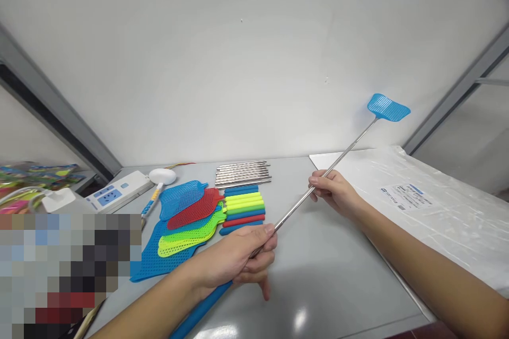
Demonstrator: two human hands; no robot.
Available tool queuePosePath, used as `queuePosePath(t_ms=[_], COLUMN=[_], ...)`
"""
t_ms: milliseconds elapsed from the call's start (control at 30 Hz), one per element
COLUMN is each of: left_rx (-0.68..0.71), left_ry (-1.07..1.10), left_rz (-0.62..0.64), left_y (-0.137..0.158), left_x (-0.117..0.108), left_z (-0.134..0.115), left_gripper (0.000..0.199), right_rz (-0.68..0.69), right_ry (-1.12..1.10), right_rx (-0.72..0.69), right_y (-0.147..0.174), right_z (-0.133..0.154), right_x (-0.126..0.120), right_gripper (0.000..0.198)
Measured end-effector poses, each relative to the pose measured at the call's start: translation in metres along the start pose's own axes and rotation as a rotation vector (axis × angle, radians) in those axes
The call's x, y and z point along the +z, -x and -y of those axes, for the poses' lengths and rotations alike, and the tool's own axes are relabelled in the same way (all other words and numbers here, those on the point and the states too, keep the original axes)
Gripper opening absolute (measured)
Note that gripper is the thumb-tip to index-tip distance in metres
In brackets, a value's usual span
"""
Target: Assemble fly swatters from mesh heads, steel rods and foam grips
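Note:
A fly swatter point(296, 205) with a long metal rod runs diagonally through both hands, its blue flap point(387, 108) up at the right in front of the wall. My left hand point(252, 254) is wrapped round the lower rod, just above the blue handle point(204, 307). Further up, my right hand point(332, 188) pinches the rod between thumb and fingers. Left of my hands lie loose swatter flaps in blue point(183, 198), red point(194, 209) and yellow-green point(191, 233), partly overlapping. A row of coloured handle tubes point(244, 206) lies beside them, with several metal rods point(243, 172) behind.
A white power strip point(115, 193) and a white round-headed object point(162, 176) lie at the left. Colourful packaged items point(40, 175) are heaped at the far left. A white plastic-wrapped slab with a label point(409, 196) covers the right side. The wall point(254, 63) rises behind the table.

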State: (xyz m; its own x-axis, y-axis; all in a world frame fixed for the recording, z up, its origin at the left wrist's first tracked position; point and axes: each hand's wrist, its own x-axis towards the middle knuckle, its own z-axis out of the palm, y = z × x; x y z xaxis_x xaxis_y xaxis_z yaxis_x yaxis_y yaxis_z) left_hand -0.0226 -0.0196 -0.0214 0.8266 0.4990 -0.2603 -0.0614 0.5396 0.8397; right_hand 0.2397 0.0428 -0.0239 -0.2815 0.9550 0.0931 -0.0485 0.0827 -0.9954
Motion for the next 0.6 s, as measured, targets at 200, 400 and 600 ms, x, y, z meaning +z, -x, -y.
queuePosePath(t_ms=[200, 400, 600], left_rx=[-0.008, -0.06, -0.107], left_ry=[-0.071, -0.301, -0.676], left_rz=[-0.045, -0.087, -0.184], left_y=[0.006, 0.011, 0.023], left_x=[0.002, 0.003, 0.007], left_z=[-0.002, -0.005, -0.017], left_gripper=[0.038, 0.034, 0.042], right_rz=[-0.028, 0.128, 0.224], right_ry=[-0.01, 0.151, 0.348], right_rx=[-0.01, 0.034, 0.014], right_y=[0.006, 0.023, 0.025], right_z=[-0.014, -0.018, 0.003], right_x=[0.016, 0.041, 0.038], right_gripper=[0.045, 0.044, 0.046])
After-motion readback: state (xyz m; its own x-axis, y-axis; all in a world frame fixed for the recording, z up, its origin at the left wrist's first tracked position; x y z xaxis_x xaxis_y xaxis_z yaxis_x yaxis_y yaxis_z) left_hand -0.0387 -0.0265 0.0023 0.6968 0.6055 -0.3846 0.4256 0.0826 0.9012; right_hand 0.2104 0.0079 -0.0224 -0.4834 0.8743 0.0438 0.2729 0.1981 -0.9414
